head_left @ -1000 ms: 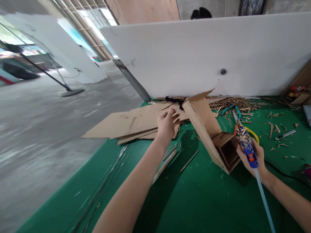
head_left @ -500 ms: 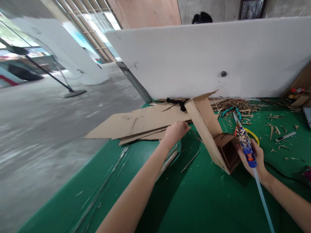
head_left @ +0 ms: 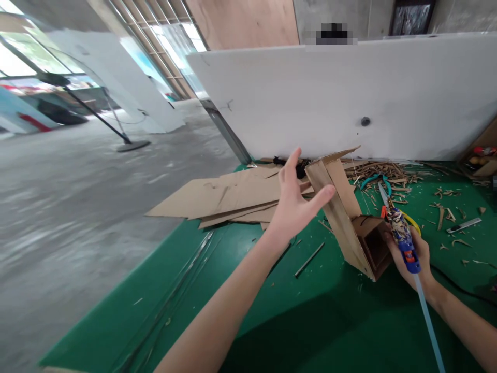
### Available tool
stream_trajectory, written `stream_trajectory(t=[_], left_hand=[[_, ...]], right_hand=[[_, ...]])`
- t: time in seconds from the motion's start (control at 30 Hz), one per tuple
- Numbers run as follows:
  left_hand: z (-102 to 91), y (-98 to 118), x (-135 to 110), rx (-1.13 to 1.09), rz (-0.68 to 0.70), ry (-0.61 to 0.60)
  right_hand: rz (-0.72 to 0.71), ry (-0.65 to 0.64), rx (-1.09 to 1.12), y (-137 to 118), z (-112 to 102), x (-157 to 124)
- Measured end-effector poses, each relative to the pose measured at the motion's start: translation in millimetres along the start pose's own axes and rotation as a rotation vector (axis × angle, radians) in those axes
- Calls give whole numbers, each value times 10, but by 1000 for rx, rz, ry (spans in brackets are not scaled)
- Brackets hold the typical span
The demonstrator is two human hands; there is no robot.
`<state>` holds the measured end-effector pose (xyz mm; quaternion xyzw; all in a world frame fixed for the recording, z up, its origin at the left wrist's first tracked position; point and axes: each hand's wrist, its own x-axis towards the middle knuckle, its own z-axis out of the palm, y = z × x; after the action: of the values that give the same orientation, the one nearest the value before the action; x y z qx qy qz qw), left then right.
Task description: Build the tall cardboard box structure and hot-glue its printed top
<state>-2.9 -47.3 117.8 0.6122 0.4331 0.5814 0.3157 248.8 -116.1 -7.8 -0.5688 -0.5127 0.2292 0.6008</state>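
Note:
My left hand [head_left: 293,204] is open, thumb and fingers spread, at the left side of a cardboard structure [head_left: 337,217]. The structure has a tall slanted panel and a hollow box at its lower right. Whether my left fingers touch it I cannot tell. My right hand [head_left: 417,259] is closed around a blue glue gun [head_left: 404,241], beside the box's open end. A long translucent glue stick [head_left: 429,321] trails from the gun's back. Behind the gun a yellow curved handle [head_left: 412,223] shows in part.
Flat cardboard sheets [head_left: 233,199] overhang the green table [head_left: 186,290] on the left. Teal-handled pliers [head_left: 376,180] lie by a heap of cardboard scraps [head_left: 399,173]. A utility knife [head_left: 464,225] rests at right. A white panel [head_left: 330,98] stands along the back edge.
My left hand has opened from a closed shape and moved up and right, closer to the cardboard structure. My right hand keeps the glue gun. The view has shifted slightly.

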Motion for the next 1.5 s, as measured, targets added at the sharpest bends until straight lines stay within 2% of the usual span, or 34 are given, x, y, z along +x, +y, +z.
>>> stream_trajectory(t=[0.2, 0.27, 0.4, 0.53, 0.63, 0.8, 0.9, 1.07, 1.27, 1.37, 1.5], left_hand=[[47, 103, -129, 0, -66, -68], [47, 130, -132, -44, -77, -95], [66, 148, -121, -166, -67, -93], [93, 116, -107, -255, -62, -80], [99, 82, -96, -233, -50, -110], [99, 48, -87, -201, -34, -156], [108, 38, -95, -221, -71, -157], [143, 18, -119, -223, -137, -159], [158, 4, -130, -231, -75, -216], [159, -2, -157, -178, -63, -209], [170, -51, -177, -140, -6, -113]], right_hand=[[-94, -57, -43, 136, -58, -9], [-97, -30, -54, 130, -75, 16], [-177, -69, -119, 66, -111, 67], [-284, -23, -126, -52, -107, 100], [-349, 25, -75, -175, -70, 143], [-398, 5, -175, -393, 4, 246], [-385, 30, -197, -553, 65, 326], [-349, 148, -192, -844, 208, 496], [-411, 227, -145, -1033, 346, 608], [-425, 219, -104, -1060, 393, 586], [-397, 139, -30, -1055, 445, 540]])
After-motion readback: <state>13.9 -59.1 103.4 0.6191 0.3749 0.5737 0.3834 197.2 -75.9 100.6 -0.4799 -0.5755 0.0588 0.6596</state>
